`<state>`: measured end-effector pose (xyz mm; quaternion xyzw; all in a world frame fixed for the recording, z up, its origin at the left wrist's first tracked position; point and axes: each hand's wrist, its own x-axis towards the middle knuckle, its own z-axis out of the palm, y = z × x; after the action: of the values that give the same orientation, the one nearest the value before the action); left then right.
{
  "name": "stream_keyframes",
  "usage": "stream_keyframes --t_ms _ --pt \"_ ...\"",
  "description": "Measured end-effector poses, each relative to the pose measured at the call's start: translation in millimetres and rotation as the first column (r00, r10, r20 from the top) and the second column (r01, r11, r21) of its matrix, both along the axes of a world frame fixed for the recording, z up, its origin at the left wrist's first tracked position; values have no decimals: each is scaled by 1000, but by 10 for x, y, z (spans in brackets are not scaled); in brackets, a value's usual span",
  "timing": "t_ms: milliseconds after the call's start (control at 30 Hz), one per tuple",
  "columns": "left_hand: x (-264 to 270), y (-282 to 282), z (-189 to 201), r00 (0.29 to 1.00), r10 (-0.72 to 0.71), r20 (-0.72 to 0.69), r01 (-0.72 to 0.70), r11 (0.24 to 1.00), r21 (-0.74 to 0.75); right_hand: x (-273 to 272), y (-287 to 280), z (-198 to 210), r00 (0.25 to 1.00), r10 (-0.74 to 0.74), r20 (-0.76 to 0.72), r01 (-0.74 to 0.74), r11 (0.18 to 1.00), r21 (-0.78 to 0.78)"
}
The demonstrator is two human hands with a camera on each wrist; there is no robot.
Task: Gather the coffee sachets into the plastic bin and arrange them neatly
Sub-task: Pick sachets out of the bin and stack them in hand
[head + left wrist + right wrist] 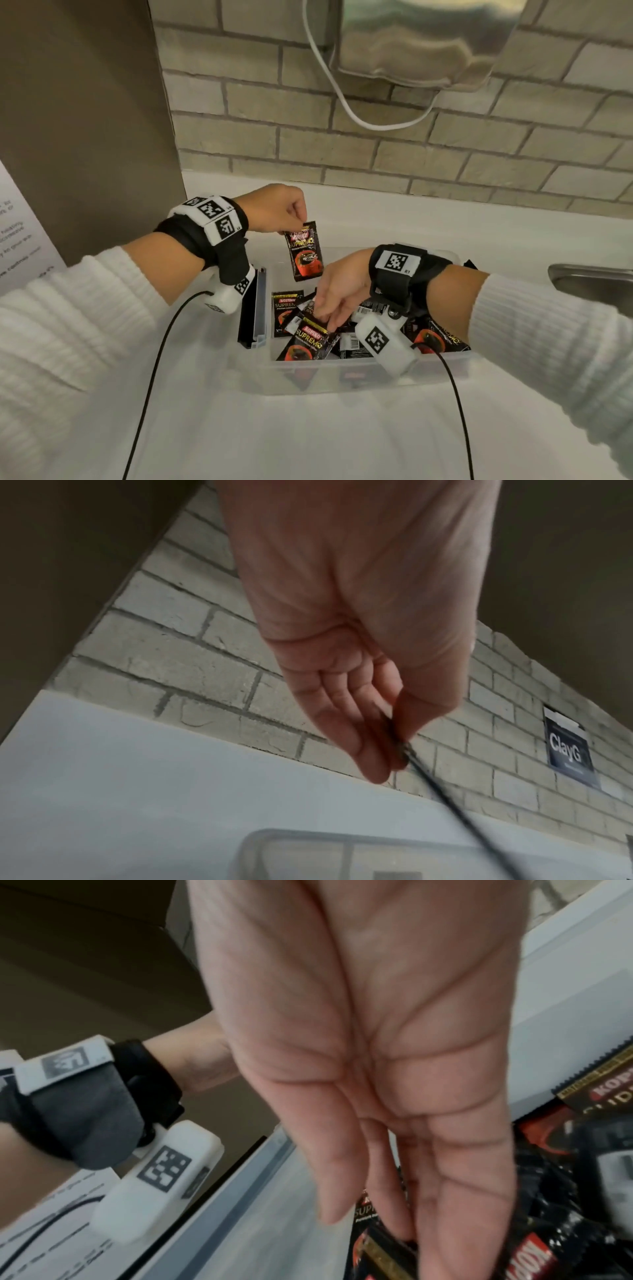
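Left hand [274, 209] pinches one coffee sachet [305, 251] by its top edge above the plastic bin [342, 375]; right hand [337, 296] fingers grip another inside. Light, floppy, slick packets; edges seem best for holding.

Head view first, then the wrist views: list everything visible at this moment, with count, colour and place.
held sachet: one, black and red, hanging above the bin's far end
loose sachets: several, exact count unclear, black and red, jumbled inside the bin
plastic bin: one, clear, on the counter
counter: one, white, below the wall
dark flat tray-like piece: one, black and grey, left of the bin
brick wall: grey-beige, behind the counter
metal dispenser: one, silver, on the wall
white cord: one, under the dispenser
left hand: pinches the held sachet's top edge
right hand: reaching into the loose sachets; its grip is unclear
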<state>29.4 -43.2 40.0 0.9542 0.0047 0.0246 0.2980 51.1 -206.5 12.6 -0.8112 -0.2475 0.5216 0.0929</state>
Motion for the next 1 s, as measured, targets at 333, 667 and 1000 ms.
stream_keyframes --t_ms 333,667,1000 --pt "-82 85 -193 990 -109 93 104 993 59 -31 84 -14 986 167 -29 -166 986 34" --pt "-321 119 -309 995 9 104 11 982 -188 66 19 486 801 105 589 -316 910 268" --pt "-430 -43 -440 998 23 -61 -41 953 -301 100 74 229 833 -301 463 -77 767 637"
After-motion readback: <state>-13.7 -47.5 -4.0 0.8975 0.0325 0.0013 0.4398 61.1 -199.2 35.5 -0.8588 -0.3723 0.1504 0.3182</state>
